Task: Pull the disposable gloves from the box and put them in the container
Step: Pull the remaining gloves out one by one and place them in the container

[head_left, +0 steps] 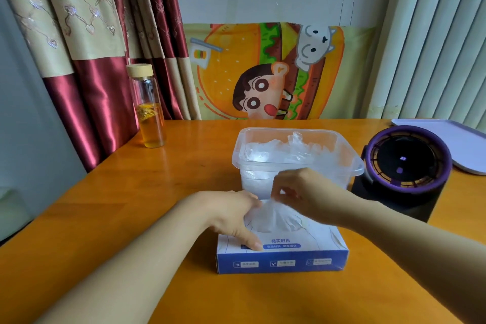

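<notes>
Box [282, 260] w/ left hand [232, 214] flat on top, right hand [302, 192] pinching glove [272, 217] above it (container [252, 167] just behind far edge).

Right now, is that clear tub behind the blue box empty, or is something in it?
Partly full. The lidless clear container holds a crumpled heap of thin see-through gloves reaching about up to its rim.

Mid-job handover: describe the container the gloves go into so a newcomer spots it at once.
On the orange table, look behind the blue glove box. The container is the clear, square tub with crumpled gloves inside; unlike the round black, purple-rimmed device to its right, you can see through it.
</notes>
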`<action>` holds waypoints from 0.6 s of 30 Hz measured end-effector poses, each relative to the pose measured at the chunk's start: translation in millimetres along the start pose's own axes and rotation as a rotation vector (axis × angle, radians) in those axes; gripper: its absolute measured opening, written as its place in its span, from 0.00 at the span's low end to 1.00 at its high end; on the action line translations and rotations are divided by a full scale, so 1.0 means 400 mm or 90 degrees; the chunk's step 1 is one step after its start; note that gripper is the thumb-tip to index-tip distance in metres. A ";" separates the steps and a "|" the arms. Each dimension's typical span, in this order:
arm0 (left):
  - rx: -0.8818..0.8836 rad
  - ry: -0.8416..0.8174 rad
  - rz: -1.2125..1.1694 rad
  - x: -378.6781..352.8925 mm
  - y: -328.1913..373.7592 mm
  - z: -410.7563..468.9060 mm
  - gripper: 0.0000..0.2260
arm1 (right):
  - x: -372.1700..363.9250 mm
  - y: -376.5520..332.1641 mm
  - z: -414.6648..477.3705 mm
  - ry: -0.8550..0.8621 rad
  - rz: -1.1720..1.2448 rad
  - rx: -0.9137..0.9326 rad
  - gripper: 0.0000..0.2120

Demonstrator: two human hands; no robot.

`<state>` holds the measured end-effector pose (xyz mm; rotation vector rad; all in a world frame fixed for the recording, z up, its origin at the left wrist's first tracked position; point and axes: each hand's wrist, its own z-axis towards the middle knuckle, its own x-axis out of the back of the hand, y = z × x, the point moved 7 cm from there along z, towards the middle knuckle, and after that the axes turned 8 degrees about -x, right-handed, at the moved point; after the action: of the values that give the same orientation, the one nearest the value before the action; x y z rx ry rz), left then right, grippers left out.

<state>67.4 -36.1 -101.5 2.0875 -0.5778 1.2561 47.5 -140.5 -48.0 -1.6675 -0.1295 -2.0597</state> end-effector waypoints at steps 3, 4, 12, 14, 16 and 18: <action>-0.010 -0.008 -0.017 -0.004 0.004 0.001 0.33 | 0.037 0.004 0.008 0.050 0.053 -0.053 0.04; -0.008 -0.006 -0.017 -0.003 0.003 0.000 0.33 | 0.039 0.004 0.008 0.038 0.058 -0.061 0.05; -0.015 0.018 -0.086 -0.001 0.000 -0.009 0.31 | 0.004 0.015 -0.054 -0.055 0.034 -0.158 0.17; -0.017 0.012 -0.093 -0.001 0.004 -0.013 0.30 | 0.024 0.014 -0.046 0.011 0.073 -0.175 0.09; -0.021 0.011 -0.088 0.002 0.010 -0.018 0.30 | 0.086 0.016 -0.032 0.116 0.171 -0.194 0.08; -0.011 0.011 -0.093 0.001 0.007 -0.024 0.32 | 0.161 0.014 -0.019 0.206 0.232 -0.193 0.08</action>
<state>60.1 -31.4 -96.9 2.0618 -0.4184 1.1806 33.8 -167.9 9.5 -1.3633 0.5769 -2.0967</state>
